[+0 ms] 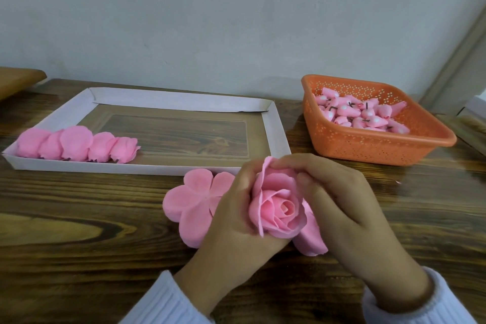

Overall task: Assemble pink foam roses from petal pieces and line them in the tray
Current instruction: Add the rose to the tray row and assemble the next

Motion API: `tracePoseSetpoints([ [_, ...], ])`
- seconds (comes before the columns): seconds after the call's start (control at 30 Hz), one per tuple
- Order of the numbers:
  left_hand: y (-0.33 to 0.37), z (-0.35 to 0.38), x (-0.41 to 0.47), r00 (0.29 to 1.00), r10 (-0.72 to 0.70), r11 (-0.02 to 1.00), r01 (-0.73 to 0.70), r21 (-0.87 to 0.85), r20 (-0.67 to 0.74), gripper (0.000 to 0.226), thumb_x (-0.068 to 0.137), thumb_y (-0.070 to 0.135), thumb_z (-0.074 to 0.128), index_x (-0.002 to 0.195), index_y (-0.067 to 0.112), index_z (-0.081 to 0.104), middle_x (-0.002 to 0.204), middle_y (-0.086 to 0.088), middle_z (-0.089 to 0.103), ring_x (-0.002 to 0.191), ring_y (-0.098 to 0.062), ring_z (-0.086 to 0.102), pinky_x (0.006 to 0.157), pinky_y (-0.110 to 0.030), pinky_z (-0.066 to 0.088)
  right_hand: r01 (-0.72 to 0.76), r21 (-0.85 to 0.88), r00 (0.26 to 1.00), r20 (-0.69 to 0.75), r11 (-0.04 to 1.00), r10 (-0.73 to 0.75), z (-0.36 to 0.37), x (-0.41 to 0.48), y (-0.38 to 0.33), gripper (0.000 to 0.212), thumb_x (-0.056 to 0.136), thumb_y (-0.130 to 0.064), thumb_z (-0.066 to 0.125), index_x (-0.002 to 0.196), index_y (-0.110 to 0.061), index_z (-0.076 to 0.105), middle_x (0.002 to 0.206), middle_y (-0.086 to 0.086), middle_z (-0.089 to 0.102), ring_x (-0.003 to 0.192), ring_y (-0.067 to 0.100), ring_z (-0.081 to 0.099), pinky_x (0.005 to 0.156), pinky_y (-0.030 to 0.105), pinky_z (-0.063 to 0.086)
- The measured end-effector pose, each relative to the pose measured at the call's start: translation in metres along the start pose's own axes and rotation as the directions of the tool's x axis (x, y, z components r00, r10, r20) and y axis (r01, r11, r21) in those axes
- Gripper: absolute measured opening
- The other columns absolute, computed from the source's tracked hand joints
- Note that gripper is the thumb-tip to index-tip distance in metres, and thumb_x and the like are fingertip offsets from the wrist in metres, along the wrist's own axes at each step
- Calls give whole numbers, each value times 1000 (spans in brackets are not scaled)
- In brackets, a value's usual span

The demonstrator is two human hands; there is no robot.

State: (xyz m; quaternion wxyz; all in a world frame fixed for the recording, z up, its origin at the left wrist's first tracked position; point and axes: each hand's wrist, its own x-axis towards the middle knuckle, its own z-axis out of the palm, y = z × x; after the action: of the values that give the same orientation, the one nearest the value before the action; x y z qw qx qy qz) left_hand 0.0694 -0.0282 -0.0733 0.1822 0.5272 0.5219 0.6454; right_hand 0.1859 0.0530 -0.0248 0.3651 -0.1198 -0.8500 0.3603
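Observation:
A pink foam rose [278, 208] is held between both hands above the table. My left hand [234, 221] cups it from below and the left. My right hand [339, 200] curls over it from the right, fingertips pinching the top edge of an outer petal. Flat pink petal pieces [192, 202] lie in a pile on the table under and left of the hands. A white shallow tray [276, 126] sits behind, with several finished roses [76, 143] lined along its front left side.
An orange perforated basket [378, 144] at the back right holds several pink rosebud cores with dark stems. A brown wooden object [18, 79] sticks out at the far left. A pale wall stands behind the wooden table [79, 218].

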Motion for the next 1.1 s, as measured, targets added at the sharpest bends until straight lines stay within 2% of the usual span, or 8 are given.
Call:
tracePoseSetpoints([
  [0.07,-2,1,0,1000,17,1000,-17,-4,-19,59,62,31,77,114,33,50,105,28,63,94,6,63,74,-12,51,-19,2,1000,-2,1000,19,0,-1,0,30,95,-9,44,103,-24,69,91,-10,71,83,8,69,61,19,54],
  [0.2,-6,2,0,1000,-6,999,6,-40,-3,54,64,37,75,112,27,52,102,24,64,94,2,63,74,-12,51,-11,-95,1000,-18,995,9,-2,1,1,26,88,-14,51,102,-28,68,84,-5,71,79,13,66,67,29,51],
  [0.37,-3,0,0,999,21,999,-20,-25,40,61,62,32,73,110,61,48,105,39,58,96,17,57,74,-11,50,63,-173,998,-12,983,-66,-5,3,0,22,81,-21,63,101,-30,66,93,-11,67,85,9,62,69,22,49],
  [0.47,-4,3,1,998,-22,999,24,-24,65,60,58,37,71,111,50,48,103,40,57,92,16,57,71,-13,51,69,-181,997,-19,981,-73,-5,3,1,30,76,-8,71,97,-28,68,91,-10,68,85,8,63,69,22,50],
  [0.53,0,3,0,996,28,999,-30,21,87,59,61,32,73,111,44,46,105,47,53,96,22,52,75,0,44,56,-180,998,5,982,-56,-5,3,2,34,74,2,76,96,-23,71,91,-7,68,86,10,64,70,25,51],
  [0.63,9,-2,-3,989,50,998,-46,-32,140,88,63,0,72,112,68,44,105,58,44,100,35,40,76,11,29,47,-201,998,46,978,-38,-6,3,2,36,72,10,76,95,-18,74,91,-6,69,86,12,65,72,28,51],
  [0.93,18,-4,-5,985,-7,998,18,-62,170,93,62,0,66,101,80,40,97,60,45,95,36,42,75,10,31,50,-198,994,109,979,-29,-8,2,0,30,76,10,72,93,-16,75,87,-3,69,82,14,64,68,30,51],
  [1.1,15,-3,-6,991,-30,997,39,-73,128,102,65,-14,73,97,79,44,95,59,47,93,35,44,73,10,33,-7,-117,1000,-21,993,5,-4,1,-1,24,79,-10,69,100,-23,70,85,-11,70,81,10,66,67,22,53],
])
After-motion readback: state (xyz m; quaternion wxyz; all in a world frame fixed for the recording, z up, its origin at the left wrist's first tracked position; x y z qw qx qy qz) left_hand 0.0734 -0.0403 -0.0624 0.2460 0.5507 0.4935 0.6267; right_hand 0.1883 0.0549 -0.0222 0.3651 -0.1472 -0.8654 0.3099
